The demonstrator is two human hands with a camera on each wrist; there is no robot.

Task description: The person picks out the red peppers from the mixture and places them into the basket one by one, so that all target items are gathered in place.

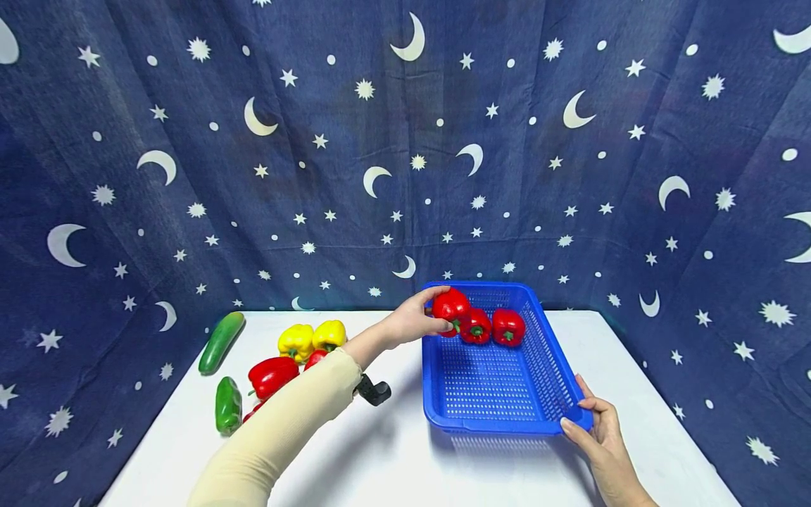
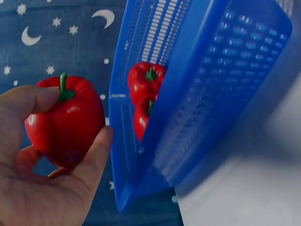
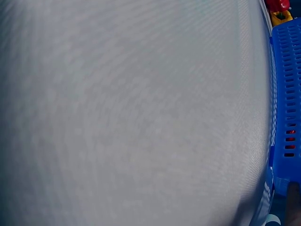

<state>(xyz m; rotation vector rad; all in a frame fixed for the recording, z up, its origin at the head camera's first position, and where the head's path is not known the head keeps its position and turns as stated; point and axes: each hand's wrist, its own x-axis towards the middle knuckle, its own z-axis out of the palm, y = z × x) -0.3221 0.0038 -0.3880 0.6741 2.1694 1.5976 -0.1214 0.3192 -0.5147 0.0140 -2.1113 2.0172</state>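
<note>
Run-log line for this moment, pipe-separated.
left hand: holds red pepper at far-left corner of blue basket | right hand: grips its near-right corner | inside: more red peppers | on table: yellow peppers, cucumber

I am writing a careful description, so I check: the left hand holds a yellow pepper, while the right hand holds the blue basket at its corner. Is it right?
One thing is wrong: the pepper in the left hand is red, as the left wrist view shows. The right hand does hold the blue basket at its corner.
</note>
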